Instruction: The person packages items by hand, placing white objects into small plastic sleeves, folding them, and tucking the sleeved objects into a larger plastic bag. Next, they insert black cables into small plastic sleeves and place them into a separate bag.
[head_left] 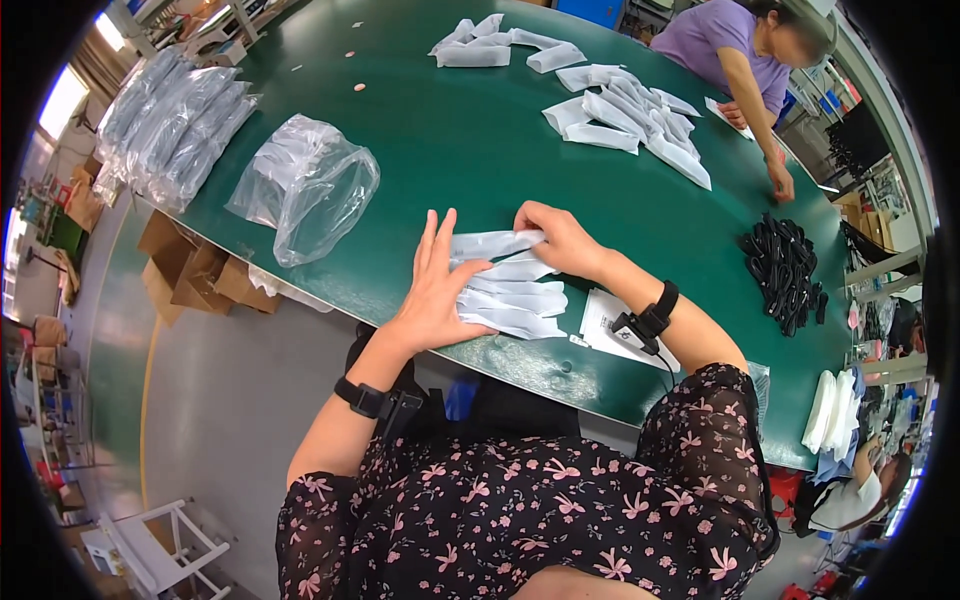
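A row of several narrow, frosted white plastic packets lies on the green table in front of me. My left hand rests against their left ends, fingers spread, with the thumb side touching the packets. At the far side of the row, my right hand has its fingers closed on the right end of the farthest packet. What is inside the packets cannot be made out. A white printed sheet lies just right of the row, partly under my right forearm.
Loose frosted packets lie scattered at the far side. A clear bag of packets and a stack of filled bags sit at left. Black coiled cables are piled at right. A co-worker reaches over the far right edge.
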